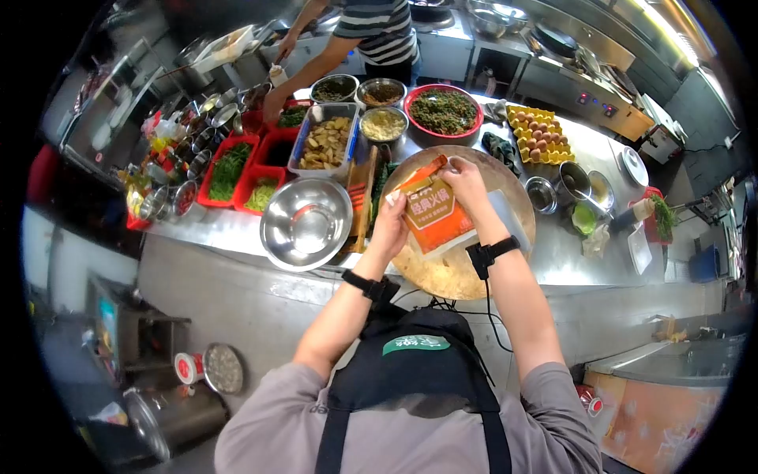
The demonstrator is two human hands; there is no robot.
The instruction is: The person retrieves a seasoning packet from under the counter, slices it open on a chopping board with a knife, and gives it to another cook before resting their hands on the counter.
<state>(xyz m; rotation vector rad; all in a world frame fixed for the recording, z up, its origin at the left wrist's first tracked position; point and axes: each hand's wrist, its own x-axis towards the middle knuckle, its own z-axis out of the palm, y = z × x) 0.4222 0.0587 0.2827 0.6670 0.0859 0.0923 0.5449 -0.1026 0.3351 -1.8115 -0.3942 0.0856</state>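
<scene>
Both hands hold an orange hot pot seasoning packet (434, 217) over a round wooden chopping board (505, 178). My left hand (388, 229) grips the packet's left edge. My right hand (466, 183) pinches it at the top right corner, where an orange strip (426, 171) along the top edge stands at an angle to the rest. Whether that strip is fully separated, I cannot tell. A large steel bowl (306, 224) stands on the counter left of my left hand. Between the bowl and the board lies a cleaver-like dark and brown wooden piece (361, 189), partly hidden.
A tub of potato pieces (325, 144), red trays of greens (229, 172) and a red basin of chopped greens (444, 110) line the back. Eggs in a yellow tray (540, 136) and steel bowls (541, 194) stand right. Across the counter, a person in a striped shirt (387, 31) reaches over.
</scene>
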